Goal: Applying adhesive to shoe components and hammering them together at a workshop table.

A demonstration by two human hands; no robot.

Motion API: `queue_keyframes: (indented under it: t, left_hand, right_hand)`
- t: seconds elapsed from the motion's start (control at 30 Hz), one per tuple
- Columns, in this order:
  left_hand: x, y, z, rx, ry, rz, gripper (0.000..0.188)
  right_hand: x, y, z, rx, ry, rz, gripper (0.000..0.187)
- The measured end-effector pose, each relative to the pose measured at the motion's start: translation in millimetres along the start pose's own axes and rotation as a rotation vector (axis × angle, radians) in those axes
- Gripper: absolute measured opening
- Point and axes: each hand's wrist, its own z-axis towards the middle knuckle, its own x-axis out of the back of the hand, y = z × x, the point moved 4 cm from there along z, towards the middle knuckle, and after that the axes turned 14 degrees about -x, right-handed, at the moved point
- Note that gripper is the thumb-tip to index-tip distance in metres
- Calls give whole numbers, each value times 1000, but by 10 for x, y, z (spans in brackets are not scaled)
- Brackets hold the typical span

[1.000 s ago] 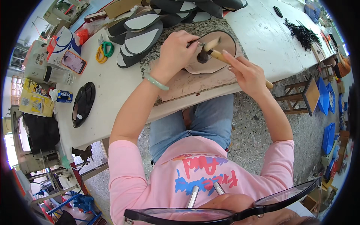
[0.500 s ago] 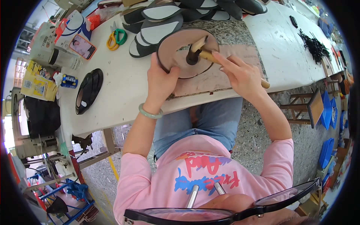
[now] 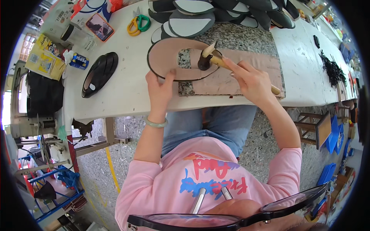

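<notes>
A shoe upper (image 3: 163, 56), an oval piece with a beige-pink inner face, a black edge and an opening in its middle, lies partly over the working board. My left hand (image 3: 160, 87) pinches its near left edge between thumb and fingers. In my right hand (image 3: 252, 81) is a hammer (image 3: 217, 61) with a pale wooden handle, gripped near the head with the index finger along it. The dark round hammer face rests on or just above the upper's right part; which one, I cannot tell. Beneath lie a speckled stone slab (image 3: 241, 35) and a pink sheet (image 3: 264, 63).
Grey-and-white shoe pieces (image 3: 191, 24) are heaped behind the slab. To the left are scissors (image 3: 138, 24), a phone (image 3: 100, 27), a glass jar (image 3: 79, 36), a can (image 3: 79, 61) and a black woven upper (image 3: 99, 75). Black strips (image 3: 332, 70) lie far right; a stool (image 3: 314, 125) stands below.
The shoe upper has been turned and shifted left, with its long side now across the slab. My left hand moved along with it. The hammer still meets its right part.
</notes>
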Motion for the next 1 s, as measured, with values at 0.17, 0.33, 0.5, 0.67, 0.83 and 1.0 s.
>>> queue_keyframes:
  t: [0.17,0.33,0.5,0.67,0.83,1.0]
  left_hand:
    - [44,58,-63,-255,-206,552,44]
    - [52,81,-23,-241,-84,405,53]
    - [138,-57,-102,-166,-4,438,50]
    - [153,-55,-104,-10,-16,289,34]
    - [153,-19,-85,16,-2,267,27]
    - [187,-60,-97,164,-17,-24,28]
  right_hand:
    - [-143,-83,10,11,6,113,59]
    - [-75,-251,109,43,32,35,60]
    - [-158,-358,141,63,-17,13,60]
    - [-305,-405,129,63,-6,132,62]
    - [-192,-461,150,56,13,108,62]
    - [-151,-449,34,32,-45,100,60]
